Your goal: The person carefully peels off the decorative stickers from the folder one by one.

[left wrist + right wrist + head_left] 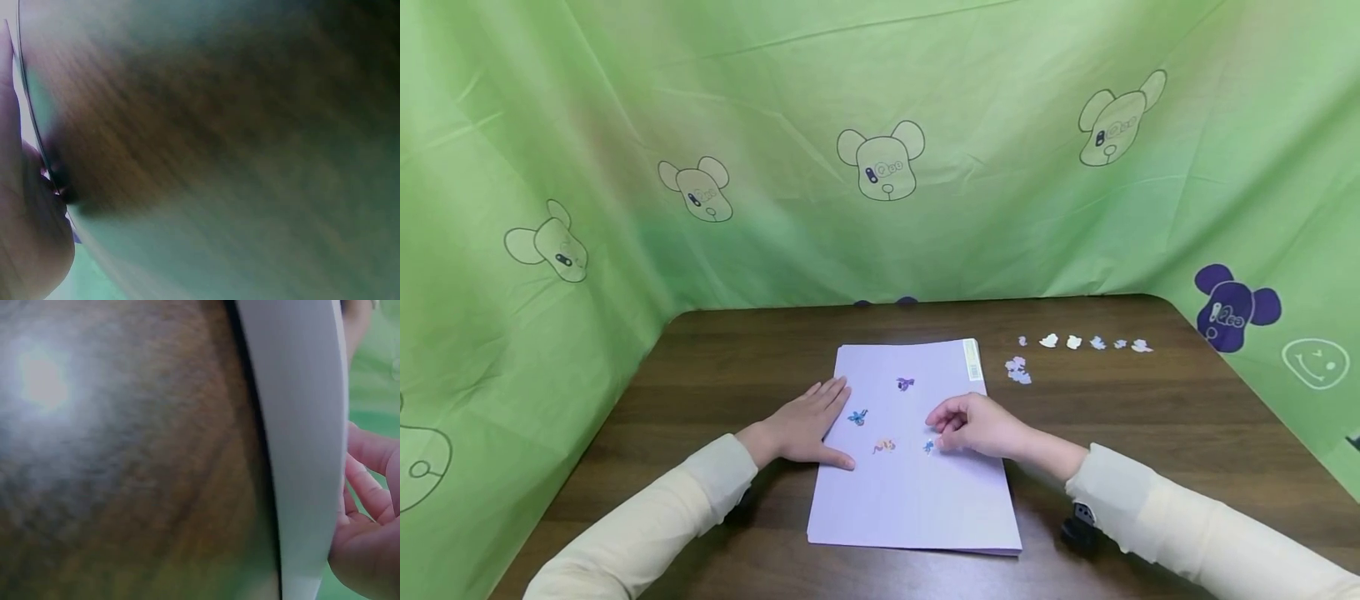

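A stack of white paper [910, 508] lies on the brown wooden table. My left hand [805, 421] rests flat on its left edge, fingers straight and thumb spread. At the right side of the top sheet, my right hand [981, 425] pinches a small blue sticker [928, 447] at the thumb tip, close over the paper. To its left on the sheet are an orange and yellow sticker [884, 446], a teal butterfly-like sticker [857, 417] and a purple sticker [906, 384]. In the right wrist view, the curled fingers [369, 487] show past the paper's edge.
Several pale cut-out pieces [1073, 342] lie in a row at the table's back right, with a small cluster of pieces [1018, 371] nearer the paper. A label [973, 360] marks the sheet's top right corner. Green cloth [760, 225] with printed bear heads hangs around the table.
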`<state>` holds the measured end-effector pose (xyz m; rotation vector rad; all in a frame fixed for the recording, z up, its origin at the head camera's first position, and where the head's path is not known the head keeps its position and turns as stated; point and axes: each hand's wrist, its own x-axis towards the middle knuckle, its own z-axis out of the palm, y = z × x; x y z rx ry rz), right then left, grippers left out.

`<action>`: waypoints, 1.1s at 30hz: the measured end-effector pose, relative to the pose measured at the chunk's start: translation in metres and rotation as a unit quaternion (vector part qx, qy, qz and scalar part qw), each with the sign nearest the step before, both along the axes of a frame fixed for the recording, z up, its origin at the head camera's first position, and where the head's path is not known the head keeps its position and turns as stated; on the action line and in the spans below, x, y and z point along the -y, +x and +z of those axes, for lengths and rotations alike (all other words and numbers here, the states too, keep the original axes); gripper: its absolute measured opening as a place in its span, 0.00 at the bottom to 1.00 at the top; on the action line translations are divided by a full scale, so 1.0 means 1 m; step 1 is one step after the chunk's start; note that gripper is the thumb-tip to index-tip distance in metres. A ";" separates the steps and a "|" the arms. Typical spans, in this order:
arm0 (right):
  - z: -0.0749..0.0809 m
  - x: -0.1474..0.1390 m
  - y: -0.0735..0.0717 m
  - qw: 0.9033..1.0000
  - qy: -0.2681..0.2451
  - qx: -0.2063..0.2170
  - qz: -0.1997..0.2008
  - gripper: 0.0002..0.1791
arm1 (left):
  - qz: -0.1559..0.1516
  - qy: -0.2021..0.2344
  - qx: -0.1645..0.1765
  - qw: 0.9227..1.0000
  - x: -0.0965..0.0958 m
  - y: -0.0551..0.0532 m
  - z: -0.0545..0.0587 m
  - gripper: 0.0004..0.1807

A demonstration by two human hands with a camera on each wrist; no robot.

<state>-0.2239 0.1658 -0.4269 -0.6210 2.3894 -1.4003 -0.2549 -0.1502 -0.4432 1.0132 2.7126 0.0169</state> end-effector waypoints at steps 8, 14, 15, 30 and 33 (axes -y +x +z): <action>-0.009 0.003 0.005 0.997 0.033 -0.067 -0.001 0.11 | -0.001 -0.006 0.000 1.000 0.000 0.001 0.001 0.67; -0.012 0.006 0.009 0.990 0.065 -0.122 0.007 0.11 | -0.006 -0.005 -0.006 1.000 0.000 0.003 0.003 0.67; -0.012 0.007 0.009 0.989 0.068 -0.128 0.010 0.11 | -0.005 -0.006 -0.006 1.000 0.000 0.003 0.003 0.67; -0.012 0.007 0.010 0.982 0.098 -0.161 0.022 0.08 | -0.002 0.000 -0.004 1.000 -0.001 0.004 0.003 0.66; -0.011 0.007 0.010 0.981 0.096 -0.166 0.023 0.08 | -0.001 0.001 -0.003 1.000 -0.001 0.004 0.003 0.66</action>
